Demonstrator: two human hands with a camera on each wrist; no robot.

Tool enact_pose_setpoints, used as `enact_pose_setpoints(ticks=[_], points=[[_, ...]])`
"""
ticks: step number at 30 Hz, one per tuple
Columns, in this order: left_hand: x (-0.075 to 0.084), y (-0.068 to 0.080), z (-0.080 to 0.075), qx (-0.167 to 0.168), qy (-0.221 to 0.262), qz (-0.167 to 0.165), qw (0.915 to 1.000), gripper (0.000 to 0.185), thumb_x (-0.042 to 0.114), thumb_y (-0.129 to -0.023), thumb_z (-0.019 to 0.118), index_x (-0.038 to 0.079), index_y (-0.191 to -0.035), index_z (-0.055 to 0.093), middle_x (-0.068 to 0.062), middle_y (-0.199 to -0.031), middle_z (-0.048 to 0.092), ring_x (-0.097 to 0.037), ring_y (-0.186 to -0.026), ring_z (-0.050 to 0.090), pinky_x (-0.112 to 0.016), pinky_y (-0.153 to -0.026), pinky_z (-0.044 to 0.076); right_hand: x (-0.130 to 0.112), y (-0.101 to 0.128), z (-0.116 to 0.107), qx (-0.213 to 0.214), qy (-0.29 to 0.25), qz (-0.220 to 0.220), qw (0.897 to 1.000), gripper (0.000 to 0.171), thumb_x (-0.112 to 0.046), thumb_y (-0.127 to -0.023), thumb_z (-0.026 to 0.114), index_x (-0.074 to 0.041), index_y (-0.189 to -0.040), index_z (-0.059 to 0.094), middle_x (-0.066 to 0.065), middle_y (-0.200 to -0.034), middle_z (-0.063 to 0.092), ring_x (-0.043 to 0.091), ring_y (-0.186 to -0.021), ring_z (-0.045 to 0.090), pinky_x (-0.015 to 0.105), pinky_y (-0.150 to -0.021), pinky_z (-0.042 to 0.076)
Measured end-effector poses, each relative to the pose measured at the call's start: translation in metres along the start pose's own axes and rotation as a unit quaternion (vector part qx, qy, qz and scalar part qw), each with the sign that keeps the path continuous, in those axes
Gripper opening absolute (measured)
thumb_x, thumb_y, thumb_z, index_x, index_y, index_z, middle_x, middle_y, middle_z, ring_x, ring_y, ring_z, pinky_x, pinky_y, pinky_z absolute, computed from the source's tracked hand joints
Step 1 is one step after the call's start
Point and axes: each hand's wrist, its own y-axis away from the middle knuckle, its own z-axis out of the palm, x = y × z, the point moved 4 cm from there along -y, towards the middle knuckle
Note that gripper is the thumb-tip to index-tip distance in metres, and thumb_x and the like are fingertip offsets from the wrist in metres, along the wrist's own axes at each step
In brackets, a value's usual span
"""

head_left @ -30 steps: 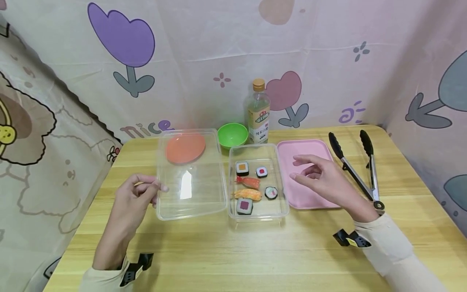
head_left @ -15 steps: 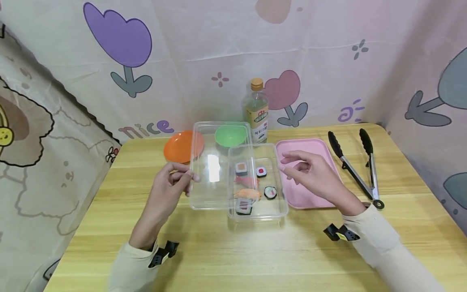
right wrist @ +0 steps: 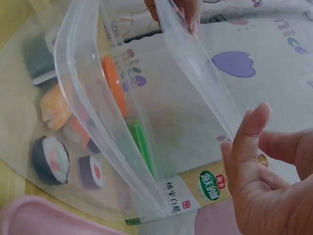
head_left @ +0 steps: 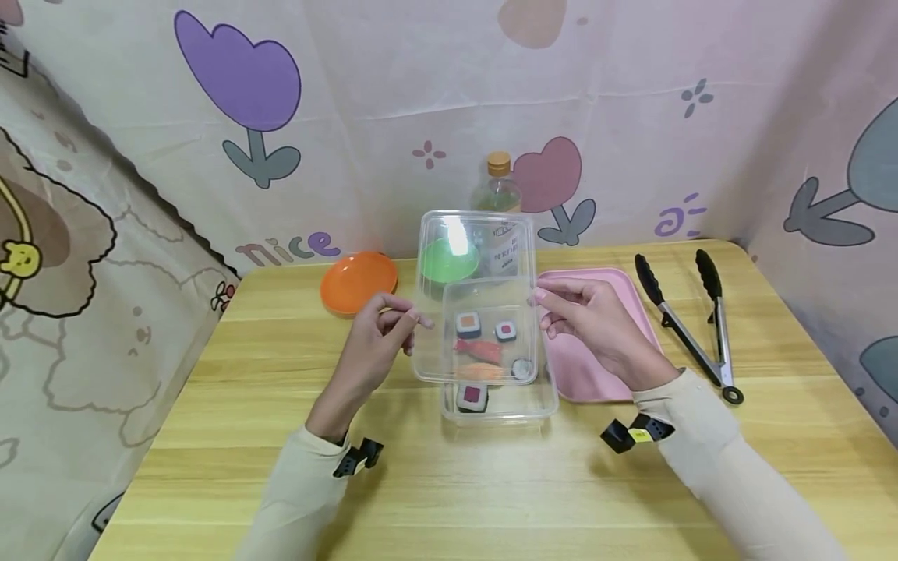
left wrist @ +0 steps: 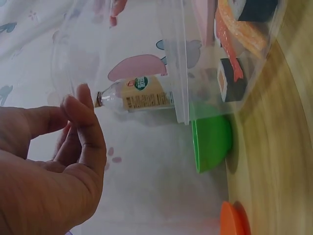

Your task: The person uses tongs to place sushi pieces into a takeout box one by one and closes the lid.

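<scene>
My left hand pinches the left edge of a clear plastic lid. At the opposite edge, the thumb and fingers of my right hand pinch it too. The lid is held above a clear rectangular box, set further back and overlapping most of it in the head view. Inside the box lie several toy sushi pieces: square rolls such as one with a purple centre, a round roll, a shrimp piece and an orange-topped piece.
Behind the lid stand a green bowl and a vinegar bottle. An orange plate lies at the back left. A pink tray is right of the box, with black-tipped tongs beyond it.
My left hand has carried the lid rightward from beside the box to over it. My right hand has moved slightly left and now pinches the lid's right edge.
</scene>
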Motion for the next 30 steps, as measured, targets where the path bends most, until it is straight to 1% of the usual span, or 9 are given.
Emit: enact_pose_setpoints(ticks=[4, 8, 10, 13, 15, 19, 22, 26, 30], points=[[0.003, -0.004, 0.007, -0.002, -0.003, 0.036, 0.9994, 0.014, 0.007, -0.105, 0.055, -0.001, -0.116, 0.051, -0.019, -0.101, 0.073, -0.021, -0.064, 0.052, -0.025, -0.059, 0.047, -0.002, 0.001, -0.004, 0.018, -0.058, -0.016, 0.998, 0.038, -0.003, -0.097, 0.067, 0.013, -0.131, 0.059, 0.007, -0.095, 0.074, 0.011, -0.07, 0.065, 0.021, -0.064, 0.055], [0.01, -0.007, 0.01, 0.0, -0.029, 0.087, 0.9958, 0.026, 0.007, -0.104, 0.055, 0.0, -0.129, 0.052, -0.018, -0.107, 0.074, -0.027, -0.067, 0.053, -0.026, -0.061, 0.049, -0.008, 0.004, -0.008, 0.018, -0.084, -0.056, 0.995, 0.028, -0.002, -0.095, 0.07, 0.009, -0.121, 0.069, 0.01, -0.094, 0.074, 0.013, -0.071, 0.067, 0.023, -0.065, 0.057], [0.012, -0.009, 0.011, 0.007, -0.049, 0.112, 0.9925, 0.03, 0.007, -0.104, 0.056, 0.001, -0.133, 0.055, -0.016, -0.109, 0.074, -0.028, -0.069, 0.056, -0.026, -0.063, 0.05, -0.01, 0.005, -0.009, 0.018, -0.091, -0.071, 0.993, 0.026, -0.002, -0.094, 0.071, 0.007, -0.118, 0.071, 0.011, -0.096, 0.075, 0.014, -0.072, 0.068, 0.024, -0.067, 0.057], [0.015, -0.01, 0.012, 0.029, -0.079, 0.135, 0.9872, 0.03, 0.007, -0.102, 0.059, 0.003, -0.132, 0.061, -0.013, -0.109, 0.075, -0.023, -0.074, 0.061, -0.027, -0.066, 0.052, -0.013, 0.006, -0.009, 0.021, -0.105, -0.088, 0.99, 0.024, -0.002, -0.093, 0.072, 0.005, -0.116, 0.073, 0.012, -0.101, 0.075, 0.014, -0.074, 0.069, 0.025, -0.07, 0.058], [0.017, -0.01, 0.013, 0.048, -0.095, 0.146, 0.9836, 0.028, 0.007, -0.101, 0.061, 0.004, -0.129, 0.064, -0.011, -0.11, 0.074, -0.022, -0.08, 0.067, -0.031, -0.069, 0.055, -0.014, 0.007, -0.009, 0.027, -0.11, -0.102, 0.988, 0.022, -0.001, -0.093, 0.071, 0.003, -0.114, 0.074, 0.012, -0.104, 0.075, 0.014, -0.076, 0.07, 0.025, -0.073, 0.058], [0.022, -0.01, 0.015, 0.08, -0.109, 0.157, 0.9782, 0.024, 0.01, -0.1, 0.065, 0.005, -0.123, 0.066, -0.01, -0.11, 0.074, -0.031, -0.087, 0.072, -0.042, -0.073, 0.058, -0.016, 0.009, -0.008, 0.038, -0.114, -0.141, 0.983, 0.018, 0.003, -0.094, 0.068, 0.001, -0.11, 0.076, 0.013, -0.105, 0.075, 0.015, -0.079, 0.071, 0.027, -0.078, 0.058], [0.025, -0.009, 0.016, 0.092, -0.106, 0.161, 0.977, 0.02, 0.011, -0.099, 0.066, 0.003, -0.118, 0.068, -0.01, -0.108, 0.07, -0.033, -0.085, 0.073, -0.038, -0.073, 0.06, -0.016, 0.011, -0.007, 0.052, -0.105, -0.167, 0.979, 0.018, 0.005, -0.094, 0.067, 0.001, -0.108, 0.077, 0.011, -0.104, 0.075, 0.015, -0.083, 0.073, 0.03, -0.081, 0.058], [0.025, -0.007, 0.017, 0.101, -0.103, 0.162, 0.9763, 0.016, 0.01, -0.098, 0.067, 0.004, -0.112, 0.071, -0.008, -0.103, 0.064, -0.024, -0.084, 0.074, -0.028, -0.075, 0.059, -0.014, 0.014, -0.006, 0.069, -0.085, -0.189, 0.976, 0.019, 0.006, -0.093, 0.068, 0.005, -0.111, 0.075, 0.01, -0.106, 0.071, 0.016, -0.088, 0.074, 0.033, -0.086, 0.056], [0.024, -0.006, 0.016, 0.118, -0.089, 0.172, 0.9739, 0.016, 0.009, -0.094, 0.072, 0.003, -0.109, 0.076, -0.007, -0.099, 0.071, -0.02, -0.083, 0.074, -0.027, -0.076, 0.058, -0.013, 0.018, -0.006, 0.077, -0.068, -0.207, 0.973, 0.021, 0.005, -0.091, 0.071, 0.01, -0.111, 0.072, 0.014, -0.108, 0.069, 0.02, -0.095, 0.073, 0.036, -0.09, 0.054]])
